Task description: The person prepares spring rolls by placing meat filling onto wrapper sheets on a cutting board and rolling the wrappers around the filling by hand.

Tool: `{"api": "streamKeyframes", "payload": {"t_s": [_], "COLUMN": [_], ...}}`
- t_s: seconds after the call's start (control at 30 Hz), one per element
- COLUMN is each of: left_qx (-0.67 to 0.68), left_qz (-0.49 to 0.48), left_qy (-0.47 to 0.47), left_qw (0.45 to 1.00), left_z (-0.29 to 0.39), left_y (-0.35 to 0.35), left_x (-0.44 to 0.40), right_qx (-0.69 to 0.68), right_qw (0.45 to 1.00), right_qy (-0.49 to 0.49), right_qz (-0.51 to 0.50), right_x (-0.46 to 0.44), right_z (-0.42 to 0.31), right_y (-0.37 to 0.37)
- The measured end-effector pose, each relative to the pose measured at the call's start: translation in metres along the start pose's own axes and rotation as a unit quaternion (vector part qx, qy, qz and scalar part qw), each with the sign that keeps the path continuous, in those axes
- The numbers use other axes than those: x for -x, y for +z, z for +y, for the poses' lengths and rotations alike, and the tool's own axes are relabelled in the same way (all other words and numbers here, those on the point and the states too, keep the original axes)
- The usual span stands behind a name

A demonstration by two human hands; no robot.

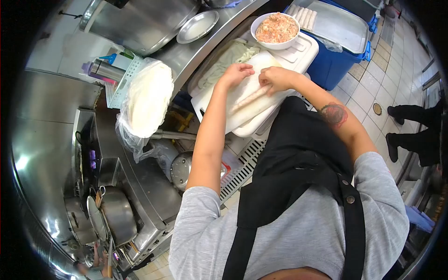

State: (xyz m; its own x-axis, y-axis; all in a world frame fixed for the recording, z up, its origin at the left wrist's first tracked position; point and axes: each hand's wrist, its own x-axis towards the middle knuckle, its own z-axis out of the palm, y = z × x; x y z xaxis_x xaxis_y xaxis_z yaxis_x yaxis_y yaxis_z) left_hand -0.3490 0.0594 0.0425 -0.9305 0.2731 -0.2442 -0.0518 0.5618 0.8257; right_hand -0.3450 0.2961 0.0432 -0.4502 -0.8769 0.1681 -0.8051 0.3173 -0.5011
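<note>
A pale, thin wrapper sheet (247, 113) lies on a white cutting board (203, 103), with a long narrow strip of pinkish filling (250, 98) across it. My right hand (277, 80) has its fingers bent down and pinched at the upper end of that strip. Over the sheet, my left hand (238, 74) hovers or rests with loosely bent fingers apart, and I see nothing in it. Just beyond my hands stands a white bowl (272, 45) heaped with orange-pink chopped filling (277, 28). Several rolled wrappers (302, 17) lie on a metal tray (343, 29).
A greenish cloth (233, 57) lies left of the board. A plastic-wrapped stack of white sheets (148, 99) sits beside a light blue basket (115, 95). Blue bins (322, 60) support the tray. A person's dark-clothed legs (417, 122) stand at the right.
</note>
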Motion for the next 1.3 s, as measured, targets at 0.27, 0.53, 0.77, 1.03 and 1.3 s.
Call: {"api": "streamKeyframes", "payload": {"t_s": [0.27, 0.53, 0.77, 1.03, 1.3], "left_qx": [-0.002, -0.124, -0.292, -0.304, -0.334], "left_qz": [0.007, 0.276, 0.255, 0.237, 0.266], "left_qy": [-0.008, 0.097, 0.092, 0.078, 0.069], "left_qw": [1.000, 0.948, 0.917, 0.919, 0.902], "left_z": [0.006, 0.024, 0.025, 0.005, -0.009], "left_y": [0.001, 0.047, 0.102, 0.086, 0.070], "left_x": [0.003, 0.066, 0.086, 0.116, 0.160], "right_qx": [-0.007, -0.034, -0.001, -0.024, -0.007], "right_qw": [0.995, 0.999, 0.999, 0.998, 0.998], "right_qy": [0.079, 0.027, 0.053, 0.057, 0.034], "right_qz": [-0.059, -0.001, 0.000, -0.012, 0.053], "right_x": [-0.006, 0.002, -0.003, 0.002, 0.019], "right_z": [-0.010, 0.000, -0.015, -0.015, -0.021], "right_y": [0.006, 0.007, 0.000, 0.003, 0.010]}}
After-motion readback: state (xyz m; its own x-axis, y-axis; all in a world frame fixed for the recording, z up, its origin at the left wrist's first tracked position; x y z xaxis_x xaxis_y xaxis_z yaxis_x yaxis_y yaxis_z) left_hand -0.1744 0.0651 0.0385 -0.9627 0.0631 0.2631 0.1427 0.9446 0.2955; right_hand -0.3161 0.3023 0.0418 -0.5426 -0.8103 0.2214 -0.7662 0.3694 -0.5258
